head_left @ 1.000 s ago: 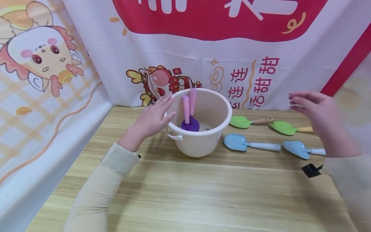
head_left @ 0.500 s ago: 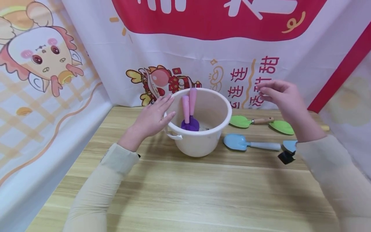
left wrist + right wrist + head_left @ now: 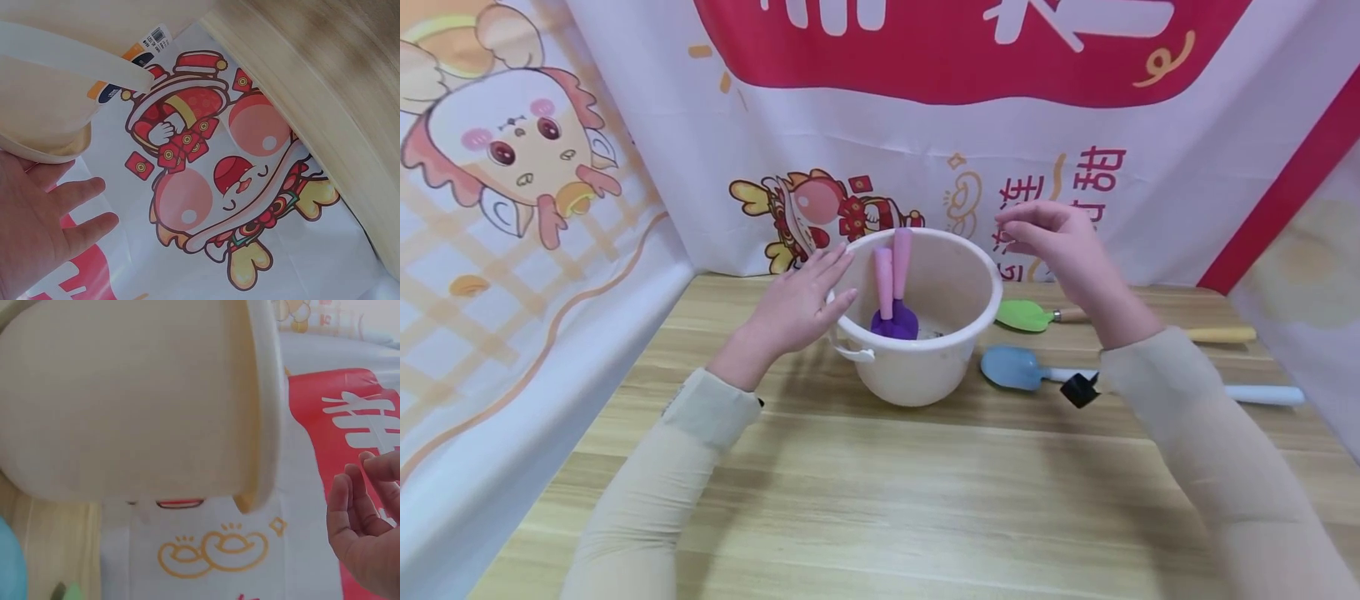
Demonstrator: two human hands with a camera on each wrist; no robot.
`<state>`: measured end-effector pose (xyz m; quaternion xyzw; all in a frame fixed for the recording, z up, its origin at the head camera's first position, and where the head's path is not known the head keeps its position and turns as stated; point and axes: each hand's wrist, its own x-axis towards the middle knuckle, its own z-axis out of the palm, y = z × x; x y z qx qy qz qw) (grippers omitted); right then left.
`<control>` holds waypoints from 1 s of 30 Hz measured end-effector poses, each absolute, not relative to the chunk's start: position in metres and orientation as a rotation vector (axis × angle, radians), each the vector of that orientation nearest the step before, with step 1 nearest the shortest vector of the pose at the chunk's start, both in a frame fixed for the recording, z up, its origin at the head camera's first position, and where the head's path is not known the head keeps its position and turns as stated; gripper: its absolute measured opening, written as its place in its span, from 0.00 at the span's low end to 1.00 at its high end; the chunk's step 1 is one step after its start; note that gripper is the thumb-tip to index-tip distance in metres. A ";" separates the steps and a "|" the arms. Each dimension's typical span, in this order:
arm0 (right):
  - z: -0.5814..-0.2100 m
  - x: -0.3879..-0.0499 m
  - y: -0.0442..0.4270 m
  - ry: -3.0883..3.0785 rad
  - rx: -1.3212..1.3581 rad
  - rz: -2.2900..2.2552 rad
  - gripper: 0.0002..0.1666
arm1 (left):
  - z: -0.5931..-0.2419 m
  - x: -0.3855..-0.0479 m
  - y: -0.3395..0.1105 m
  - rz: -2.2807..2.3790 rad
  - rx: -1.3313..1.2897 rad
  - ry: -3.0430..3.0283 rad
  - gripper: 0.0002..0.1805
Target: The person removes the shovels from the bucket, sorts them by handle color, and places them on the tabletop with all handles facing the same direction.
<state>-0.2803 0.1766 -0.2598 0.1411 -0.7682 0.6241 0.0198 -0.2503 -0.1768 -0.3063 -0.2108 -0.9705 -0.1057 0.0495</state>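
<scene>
A white bucket (image 3: 917,379) stands upright on the wooden table. Two small trowels (image 3: 897,323) with purple blades and pink handles lean inside it, handles up. Straight-fingered, my left hand (image 3: 793,304) rests at the bucket's left rim; the left wrist view shows this hand (image 3: 44,225) beside the rim, fingers spread. Raised in the air just right of the bucket is my right hand (image 3: 1060,250), its fingers loosely bent with nothing between them. The right wrist view shows the same hand (image 3: 369,531) apart from the bucket wall (image 3: 125,406).
Right of the bucket lie a green trowel (image 3: 1022,315) and a blue trowel (image 3: 1011,368). A yellow handle (image 3: 1221,334) and a white handle (image 3: 1262,395) show past my right arm, which hides their blades. A printed cloth (image 3: 662,150) hangs behind the table.
My right hand has moved left through the air, from above the far-right trowels to near the bucket's right rim. The left hand and bucket have stayed put.
</scene>
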 end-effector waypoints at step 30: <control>-0.277 -0.329 0.106 -2.728 0.892 1.591 0.26 | -0.305 -0.250 -0.177 -0.340 -0.639 -2.964 0.38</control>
